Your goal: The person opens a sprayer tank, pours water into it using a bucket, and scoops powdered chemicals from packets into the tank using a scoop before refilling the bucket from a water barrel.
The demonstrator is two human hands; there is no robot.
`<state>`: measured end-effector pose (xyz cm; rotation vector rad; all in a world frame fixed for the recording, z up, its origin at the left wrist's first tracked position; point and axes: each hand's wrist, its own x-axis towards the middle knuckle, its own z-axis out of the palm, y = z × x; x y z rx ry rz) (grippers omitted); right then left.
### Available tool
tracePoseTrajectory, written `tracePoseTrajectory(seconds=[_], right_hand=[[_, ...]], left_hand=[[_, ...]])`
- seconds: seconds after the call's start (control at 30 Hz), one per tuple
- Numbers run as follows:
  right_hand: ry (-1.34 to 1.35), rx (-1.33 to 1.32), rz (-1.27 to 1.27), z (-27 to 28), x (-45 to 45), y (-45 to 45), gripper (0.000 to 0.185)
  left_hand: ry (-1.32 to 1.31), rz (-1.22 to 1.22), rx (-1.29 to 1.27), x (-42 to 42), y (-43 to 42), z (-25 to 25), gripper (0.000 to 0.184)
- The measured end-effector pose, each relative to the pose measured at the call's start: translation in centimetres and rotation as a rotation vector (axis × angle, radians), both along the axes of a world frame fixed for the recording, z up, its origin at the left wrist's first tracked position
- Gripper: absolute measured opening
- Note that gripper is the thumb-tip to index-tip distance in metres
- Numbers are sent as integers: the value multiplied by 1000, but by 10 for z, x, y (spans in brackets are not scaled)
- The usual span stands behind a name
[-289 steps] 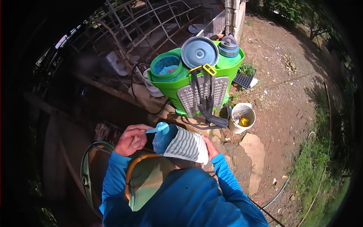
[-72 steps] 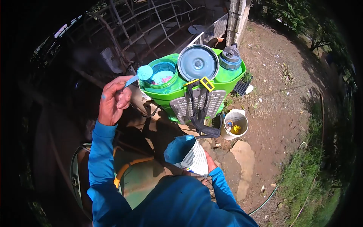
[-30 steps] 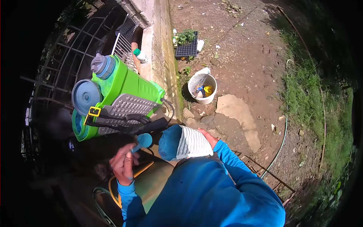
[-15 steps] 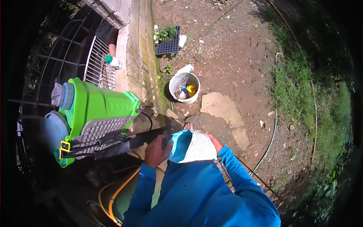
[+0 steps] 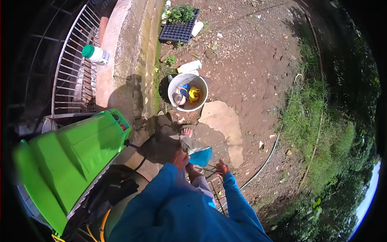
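My left hand [image 5: 180,158] is closed on the near edge of a white-and-turquoise item [image 5: 200,155] that looks like fabric; its exact kind is unclear. It hangs in front of my body, over my legs and near a bare foot [image 5: 186,132]. My right hand [image 5: 221,168] is apart from it on the right, fingers spread, holding nothing. At my left stands a bright green backpack sprayer [image 5: 72,153] with dark straps. Ahead on the ground is a white bucket [image 5: 204,99] with blue and yellow things inside.
A white bottle [image 5: 189,66] lies behind the bucket. Farther off are a black seedling tray [image 5: 179,31] and green seedlings [image 5: 180,14]. A green-capped container [image 5: 96,54] sits on the concrete ledge [image 5: 125,52], beside a metal grate [image 5: 74,68]. A pale hose [image 5: 271,155] runs along the right.
The white-and-turquoise item was between both hands; now my right hand has let go and moved away. The item has dropped lower in my left hand. My view has shifted, with the sprayer appearing closer.
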<state>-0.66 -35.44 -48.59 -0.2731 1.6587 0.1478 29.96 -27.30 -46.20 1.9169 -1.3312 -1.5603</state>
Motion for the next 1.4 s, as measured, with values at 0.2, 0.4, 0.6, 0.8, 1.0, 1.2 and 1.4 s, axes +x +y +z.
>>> tracePoseTrajectory(seconds=[0.2, 0.4, 0.6, 0.8, 1.0, 1.2, 1.4], right_hand=[[-198, 73, 34, 26, -6, 8, 60], [-42, 150, 17, 42, 10, 5, 60], [-24, 87, -1, 32, 19, -18, 52], [9, 113, 3, 10, 12, -27, 54], [-58, 75, -20, 9, 15, -26, 58], [1, 124, -1, 0, 29, -24, 49], [-44, 164, -85, 5, 36, 1, 51]], left_hand=[[-125, 960, 75, 52, 7, -158, 39], [262, 1689, 383, 132, -78, -183, 35], [509, 1739, 193, 194, -148, -276, 52], [917, 1842, 298, 246, -210, -280, 54], [1078, 1892, 249, 257, -226, -305, 56], [1133, 1983, 264, 253, -184, -323, 67], [988, 1991, 456, 170, -48, -289, 65]])
